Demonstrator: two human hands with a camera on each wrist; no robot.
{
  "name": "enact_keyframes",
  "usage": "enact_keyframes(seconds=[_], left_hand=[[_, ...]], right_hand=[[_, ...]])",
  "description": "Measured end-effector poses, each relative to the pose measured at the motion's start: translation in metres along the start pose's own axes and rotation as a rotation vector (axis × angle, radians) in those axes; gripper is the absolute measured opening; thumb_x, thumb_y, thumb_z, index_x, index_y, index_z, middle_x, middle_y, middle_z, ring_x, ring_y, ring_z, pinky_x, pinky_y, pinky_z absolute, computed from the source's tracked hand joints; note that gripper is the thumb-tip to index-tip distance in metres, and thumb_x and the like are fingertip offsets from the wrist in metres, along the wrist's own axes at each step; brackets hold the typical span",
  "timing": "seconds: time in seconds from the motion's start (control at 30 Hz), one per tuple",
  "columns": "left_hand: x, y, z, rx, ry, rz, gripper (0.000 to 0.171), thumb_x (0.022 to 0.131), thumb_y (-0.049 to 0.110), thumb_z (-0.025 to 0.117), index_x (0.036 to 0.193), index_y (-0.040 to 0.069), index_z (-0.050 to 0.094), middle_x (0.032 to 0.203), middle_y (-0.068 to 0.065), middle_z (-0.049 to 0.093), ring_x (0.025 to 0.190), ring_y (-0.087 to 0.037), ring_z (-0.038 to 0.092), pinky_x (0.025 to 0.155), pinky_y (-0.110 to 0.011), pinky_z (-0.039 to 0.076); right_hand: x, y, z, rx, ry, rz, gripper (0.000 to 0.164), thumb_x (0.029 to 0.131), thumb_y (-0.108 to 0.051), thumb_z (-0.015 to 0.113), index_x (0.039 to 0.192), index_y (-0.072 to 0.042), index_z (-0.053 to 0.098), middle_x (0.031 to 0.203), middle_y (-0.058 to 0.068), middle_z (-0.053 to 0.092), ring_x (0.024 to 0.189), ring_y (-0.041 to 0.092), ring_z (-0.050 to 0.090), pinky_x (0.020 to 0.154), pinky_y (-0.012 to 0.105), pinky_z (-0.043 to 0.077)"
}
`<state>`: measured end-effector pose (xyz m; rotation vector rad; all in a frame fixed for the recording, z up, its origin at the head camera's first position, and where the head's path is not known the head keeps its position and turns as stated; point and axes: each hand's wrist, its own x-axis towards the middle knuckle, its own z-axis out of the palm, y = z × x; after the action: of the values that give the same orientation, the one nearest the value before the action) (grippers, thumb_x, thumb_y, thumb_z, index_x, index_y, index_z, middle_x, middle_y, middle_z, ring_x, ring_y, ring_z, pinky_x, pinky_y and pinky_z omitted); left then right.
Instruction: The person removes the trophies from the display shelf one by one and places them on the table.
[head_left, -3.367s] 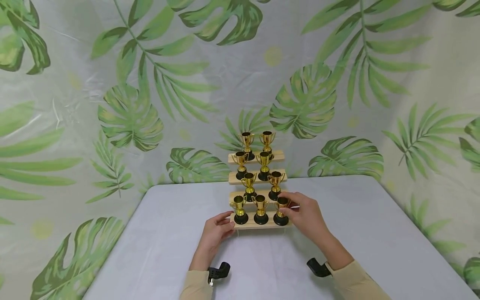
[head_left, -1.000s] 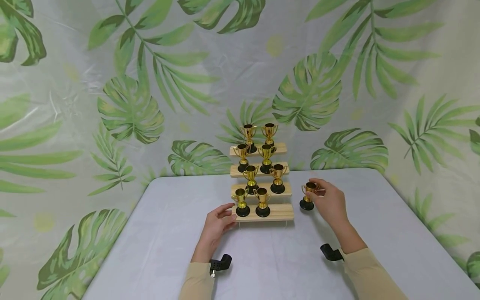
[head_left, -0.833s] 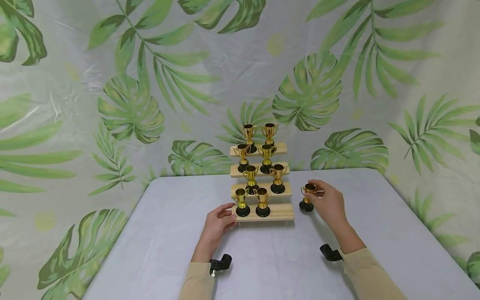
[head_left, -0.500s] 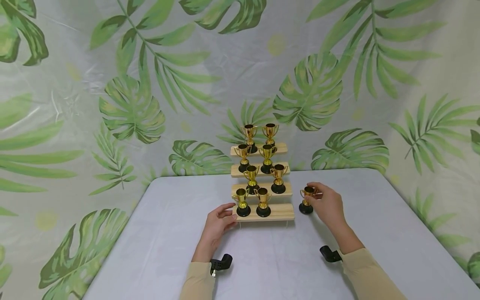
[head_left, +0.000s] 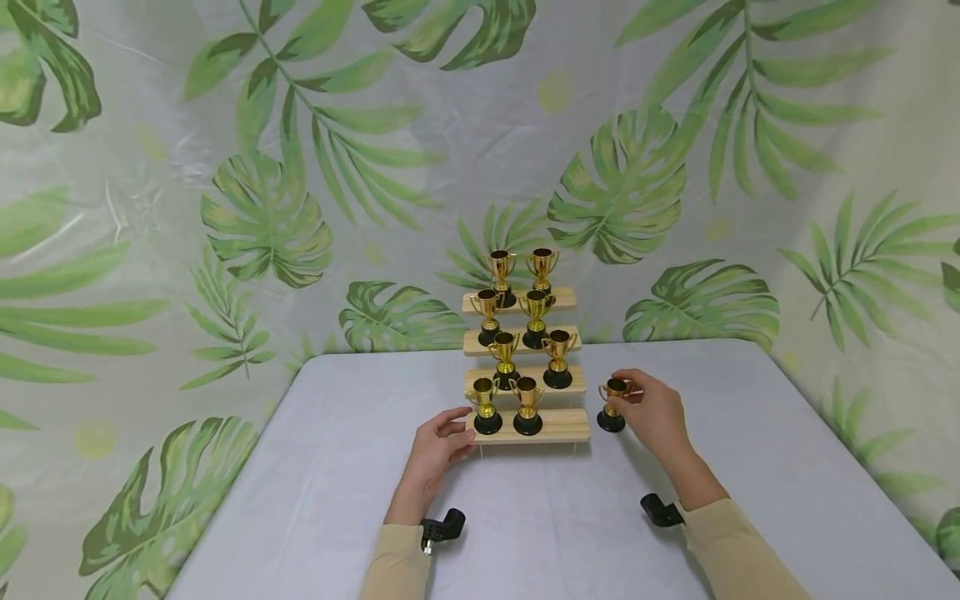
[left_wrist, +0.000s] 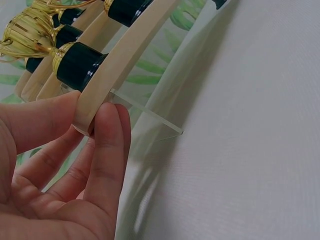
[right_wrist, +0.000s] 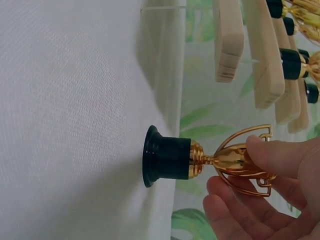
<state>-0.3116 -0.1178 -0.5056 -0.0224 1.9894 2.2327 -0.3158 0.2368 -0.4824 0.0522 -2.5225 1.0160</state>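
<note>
My right hand (head_left: 660, 417) holds a small gold trophy cup (head_left: 611, 420) with a black round base, to the right of the stand. In the right wrist view, thumb and fingers pinch the gold cup (right_wrist: 232, 159) by its bowl, and its black base faces the white table; whether it touches the cloth I cannot tell. My left hand (head_left: 435, 454) grips the left end of the lowest wooden shelf (head_left: 566, 426), thumb on one side and fingers on the other in the left wrist view. Two trophies, a left one (head_left: 486, 408) and a right one (head_left: 528, 408), stand on that shelf's left and middle.
Above, the second shelf (head_left: 480, 382), third shelf (head_left: 474, 342) and top shelf (head_left: 564, 301) each carry two more trophies. Clear legs (left_wrist: 150, 114) support the stand. A white cloth covers the table (head_left: 337, 467); a leaf-patterned curtain (head_left: 480, 125) hangs behind.
The right hand has taken the rightmost trophy off the lowest shelf and carried it right. Over the last second it has lowered slightly toward the table. The left hand keeps its grip on the shelf.
</note>
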Motion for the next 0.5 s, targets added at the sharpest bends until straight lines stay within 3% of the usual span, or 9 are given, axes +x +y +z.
enact_keyframes(seconds=[0.27, 0.5], left_hand=[[0.004, -0.008, -0.001, -0.005, 0.015, 0.011, 0.048, 0.091, 0.0, 0.071, 0.137, 0.002, 0.059, 0.102, -0.011, 0.061, 0.081, -0.017, 0.066, 0.086, -0.042, 0.059], [0.005, -0.01, -0.002, -0.001, 0.016, 0.013, 0.047, 0.09, 0.001, 0.073, 0.135, 0.003, 0.061, 0.102, -0.012, 0.062, 0.082, -0.019, 0.067, 0.082, -0.038, 0.06]], right_hand=[[0.001, -0.002, -0.004, -0.037, -0.052, 0.017, 0.048, 0.086, -0.015, 0.08, 0.131, -0.011, 0.064, 0.103, 0.015, 0.069, 0.091, 0.032, 0.069, 0.067, 0.043, 0.055], [0.003, -0.005, -0.015, -0.088, -0.093, -0.016, 0.06, 0.086, -0.015, 0.078, 0.142, -0.011, 0.057, 0.118, 0.021, 0.065, 0.105, 0.04, 0.065, 0.076, 0.055, 0.053]])
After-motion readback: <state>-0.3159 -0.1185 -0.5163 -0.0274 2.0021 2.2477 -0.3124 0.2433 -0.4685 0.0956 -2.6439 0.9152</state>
